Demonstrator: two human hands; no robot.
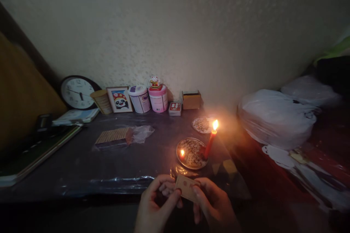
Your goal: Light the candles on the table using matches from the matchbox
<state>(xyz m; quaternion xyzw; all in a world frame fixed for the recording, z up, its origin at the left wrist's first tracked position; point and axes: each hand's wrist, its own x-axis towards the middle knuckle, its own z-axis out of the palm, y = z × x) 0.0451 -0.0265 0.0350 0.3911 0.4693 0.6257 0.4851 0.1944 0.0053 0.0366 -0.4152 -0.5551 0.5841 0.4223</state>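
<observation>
Left hand (154, 204) and right hand (212, 202) both pinching a small box (186, 187), wrists cut off, lit candle (210, 143) beyond, label too dim to read.

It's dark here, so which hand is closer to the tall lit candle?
Right, probably. The right hand pinches the small box just below the red candle on its plate; the left hand sits farther left.

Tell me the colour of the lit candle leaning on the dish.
Red, with an orange flame; the candle shows best in the head view.
</observation>
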